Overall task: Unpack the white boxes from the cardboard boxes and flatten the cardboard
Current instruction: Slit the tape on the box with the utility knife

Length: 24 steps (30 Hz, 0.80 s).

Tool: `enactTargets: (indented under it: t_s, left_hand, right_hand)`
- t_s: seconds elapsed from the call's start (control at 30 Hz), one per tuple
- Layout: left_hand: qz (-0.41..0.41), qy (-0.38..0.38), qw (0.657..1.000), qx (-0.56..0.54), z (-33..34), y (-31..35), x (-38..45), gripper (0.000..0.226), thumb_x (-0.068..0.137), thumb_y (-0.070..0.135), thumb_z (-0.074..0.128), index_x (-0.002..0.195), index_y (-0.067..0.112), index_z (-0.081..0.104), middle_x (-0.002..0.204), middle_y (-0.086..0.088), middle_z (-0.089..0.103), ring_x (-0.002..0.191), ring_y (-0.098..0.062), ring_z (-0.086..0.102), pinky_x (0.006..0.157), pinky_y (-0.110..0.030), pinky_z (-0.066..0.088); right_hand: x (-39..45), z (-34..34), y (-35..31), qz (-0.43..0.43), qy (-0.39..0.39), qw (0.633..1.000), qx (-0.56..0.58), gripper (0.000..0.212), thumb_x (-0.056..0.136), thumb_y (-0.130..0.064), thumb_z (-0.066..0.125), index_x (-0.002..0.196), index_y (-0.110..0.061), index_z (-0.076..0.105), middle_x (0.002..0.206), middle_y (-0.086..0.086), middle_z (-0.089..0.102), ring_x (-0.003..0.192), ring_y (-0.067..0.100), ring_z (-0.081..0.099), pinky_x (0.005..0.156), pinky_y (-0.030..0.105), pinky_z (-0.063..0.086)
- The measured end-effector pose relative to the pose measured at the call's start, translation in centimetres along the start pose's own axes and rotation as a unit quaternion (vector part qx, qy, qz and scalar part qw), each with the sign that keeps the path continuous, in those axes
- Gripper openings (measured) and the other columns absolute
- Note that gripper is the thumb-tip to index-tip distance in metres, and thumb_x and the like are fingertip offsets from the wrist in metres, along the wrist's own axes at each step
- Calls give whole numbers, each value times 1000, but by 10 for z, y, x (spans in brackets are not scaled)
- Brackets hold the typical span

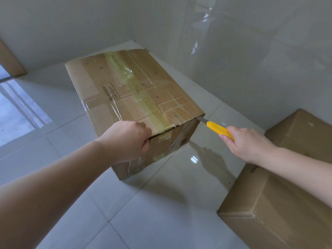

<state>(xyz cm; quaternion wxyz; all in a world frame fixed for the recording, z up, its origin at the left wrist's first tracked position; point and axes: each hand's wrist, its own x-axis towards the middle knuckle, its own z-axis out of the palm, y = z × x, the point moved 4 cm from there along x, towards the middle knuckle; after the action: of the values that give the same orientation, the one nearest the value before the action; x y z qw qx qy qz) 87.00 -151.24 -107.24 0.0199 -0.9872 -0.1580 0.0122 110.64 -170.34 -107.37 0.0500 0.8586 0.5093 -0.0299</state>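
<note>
A taped cardboard box (133, 90) stands on the white tiled floor, its top flaps closed under clear and yellowish tape. My left hand (129, 141) grips the near top edge of the box, fingers curled over the corner. My right hand (249, 144) holds a yellow utility knife (219, 130). Its metal blade (202, 119) touches the box's near right top corner, at the seam under the flap. No white boxes are visible.
A second closed cardboard box (280, 186) sits on the floor at the right, close to my right arm. A white wall rises behind both boxes. Another piece of cardboard (10, 62) leans at the far left beside a bright floor-level opening.
</note>
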Motion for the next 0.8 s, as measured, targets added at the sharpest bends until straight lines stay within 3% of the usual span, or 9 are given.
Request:
enactTargets:
  t_s: [0.1, 0.2, 0.27, 0.33, 0.43, 0.6, 0.67, 0.73, 0.8]
  left_hand:
    - [-27, 0, 1000, -11, 0, -6, -2, 23, 91, 34, 40, 74, 20, 47, 67, 7, 41, 60, -16, 48, 46, -23, 33]
    - [-8, -26, 1000, -16, 0, -4, -1, 24, 93, 31, 36, 78, 18, 50, 72, 5, 48, 65, -18, 53, 57, -27, 45]
    - [7, -64, 998, -25, -1, 1, 1, 20, 95, 26, 36, 80, 17, 47, 76, 3, 48, 67, -19, 51, 61, -27, 44]
    - [15, -95, 995, -38, -5, 4, 3, 18, 96, 23, 37, 81, 17, 45, 80, 3, 47, 69, -19, 48, 62, -26, 40]
    - [23, -110, 993, -32, -15, 13, 3, 17, 97, 22, 39, 84, 17, 49, 82, 2, 47, 70, -20, 48, 64, -27, 41]
    - [79, -101, 991, -39, -15, 57, -5, 12, 92, 20, 47, 86, 13, 55, 83, -3, 56, 65, -24, 47, 60, -31, 43]
    - [101, -92, 988, -71, -15, 62, -8, 24, 95, 32, 45, 89, 14, 59, 85, -3, 59, 67, -25, 49, 60, -31, 41]
    - [81, -79, 989, -95, -17, 46, -10, 38, 95, 51, 39, 89, 18, 58, 85, 0, 59, 69, -23, 52, 61, -30, 41]
    - [7, -48, 994, -94, -17, 13, -11, 40, 96, 53, 33, 87, 20, 54, 87, 3, 56, 75, -21, 56, 66, -33, 48]
  right_hand:
    - [-18, 4, 10, -30, -3, 998, 54, 34, 95, -47, 37, 81, -17, 44, 68, 3, 56, 73, 37, 60, 56, 38, 36]
    - [-33, -1, 14, -60, 35, 991, 114, 58, 88, -65, 26, 86, -14, 55, 61, -3, 53, 61, 32, 58, 52, 38, 41]
    - [-28, -9, 7, -45, 55, 984, 161, 65, 84, -71, 21, 86, -15, 54, 56, -2, 51, 54, 25, 52, 50, 36, 35]
    - [-10, -16, -12, -49, 66, 982, 172, 50, 88, -62, 27, 82, -17, 49, 55, -4, 47, 55, 25, 46, 52, 34, 30]
    - [28, -27, -54, -69, 67, 984, 152, 34, 98, -43, 36, 79, -15, 43, 66, -2, 47, 65, 29, 44, 58, 37, 35]
    - [76, -53, -104, -85, 80, 977, 177, 36, 101, -35, 34, 81, -9, 47, 65, 3, 49, 64, 31, 44, 57, 38, 32]
    - [87, -54, -111, -76, 72, 969, 224, 38, 102, -34, 34, 76, -9, 47, 60, 7, 52, 62, 35, 49, 57, 41, 38]
    - [95, -46, -114, -58, 44, 961, 266, 40, 102, -35, 33, 75, -9, 49, 59, 8, 54, 61, 35, 55, 60, 44, 46]
    - [103, -36, -116, -50, 21, 954, 294, 41, 100, -40, 34, 76, -11, 49, 63, 10, 59, 59, 32, 58, 61, 47, 51]
